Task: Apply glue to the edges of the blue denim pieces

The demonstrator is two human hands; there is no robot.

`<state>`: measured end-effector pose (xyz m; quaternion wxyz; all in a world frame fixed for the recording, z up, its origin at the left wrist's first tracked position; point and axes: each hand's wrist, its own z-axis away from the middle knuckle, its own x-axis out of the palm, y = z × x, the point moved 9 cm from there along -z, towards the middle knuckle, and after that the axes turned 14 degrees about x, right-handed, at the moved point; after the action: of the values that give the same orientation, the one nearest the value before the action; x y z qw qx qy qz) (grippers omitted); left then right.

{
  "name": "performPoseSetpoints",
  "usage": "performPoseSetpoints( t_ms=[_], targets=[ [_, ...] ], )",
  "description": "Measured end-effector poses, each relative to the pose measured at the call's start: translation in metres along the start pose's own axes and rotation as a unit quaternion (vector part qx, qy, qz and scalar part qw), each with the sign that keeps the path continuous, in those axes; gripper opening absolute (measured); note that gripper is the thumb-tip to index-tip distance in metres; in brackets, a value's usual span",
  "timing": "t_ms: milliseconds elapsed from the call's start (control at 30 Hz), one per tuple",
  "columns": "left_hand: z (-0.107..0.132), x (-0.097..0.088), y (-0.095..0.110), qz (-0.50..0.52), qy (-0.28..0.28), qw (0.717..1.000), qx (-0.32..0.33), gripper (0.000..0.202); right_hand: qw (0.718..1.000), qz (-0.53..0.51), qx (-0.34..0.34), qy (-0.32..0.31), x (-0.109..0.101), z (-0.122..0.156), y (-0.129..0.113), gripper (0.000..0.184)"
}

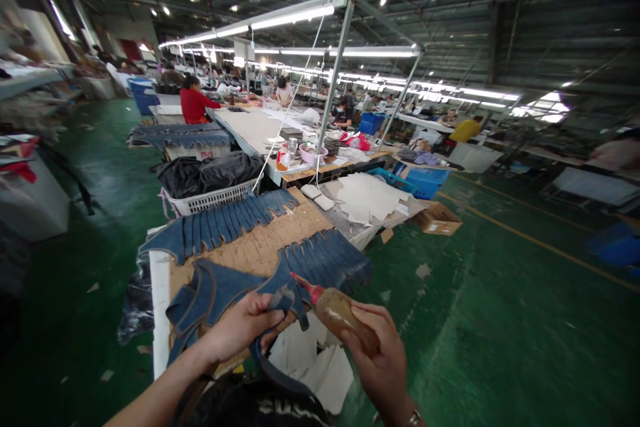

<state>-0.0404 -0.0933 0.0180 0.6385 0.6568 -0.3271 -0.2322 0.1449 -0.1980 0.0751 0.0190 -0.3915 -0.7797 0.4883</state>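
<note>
My left hand [243,328] is closed around a dark blue denim shoe-upper piece [280,303], held just above the near edge of the cardboard-topped table [260,247]. My right hand [377,353] grips a squeeze bottle of amber glue [340,312] with a red nozzle [305,285]. The nozzle tip touches the denim piece near my left fingers. More blue denim pieces lie fanned out in two rows [230,220] [325,260] on the table, and others are stacked at its near left [205,293].
White paper sheets [315,360] lie below my hands. A white basket of dark fabric [210,180] stands behind the table. Further back runs a long workbench [255,130] with seated people, one in red [194,103]. Green floor with a cardboard box [437,219] lies to the right.
</note>
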Motion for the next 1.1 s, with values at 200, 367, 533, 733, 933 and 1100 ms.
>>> performPoseSetpoints(
  t_ms=[200, 367, 533, 733, 933, 1100],
  targets=[
    [0.004, -0.008, 0.055, -0.374, 0.01, 0.906, 0.2, 0.03, 0.978, -0.132, 0.163, -0.018, -0.013, -0.005, 0.041, 0.02],
    [0.022, 0.006, 0.094, -0.637, 0.035, 0.66, 0.396, 0.033, 0.976, -0.143, 0.154, -0.06, -0.012, -0.008, 0.039, 0.021],
    [0.024, 0.004, 0.095, -0.696, 0.051, 0.584, 0.414, 0.032, 0.979, -0.118, 0.134, -0.097, -0.01, -0.01, 0.028, 0.019],
    [0.024, 0.005, 0.092, -0.694, 0.035, 0.584, 0.42, 0.035, 0.973, -0.152, 0.11, -0.13, -0.006, -0.009, 0.018, 0.028],
    [0.025, 0.008, 0.091, -0.699, 0.036, 0.571, 0.429, 0.034, 0.975, -0.13, 0.156, -0.088, -0.005, -0.013, 0.046, 0.02],
    [0.024, 0.008, 0.09, -0.692, 0.029, 0.584, 0.424, 0.035, 0.962, -0.169, 0.195, -0.084, 0.001, -0.012, 0.064, 0.021]
  ],
)
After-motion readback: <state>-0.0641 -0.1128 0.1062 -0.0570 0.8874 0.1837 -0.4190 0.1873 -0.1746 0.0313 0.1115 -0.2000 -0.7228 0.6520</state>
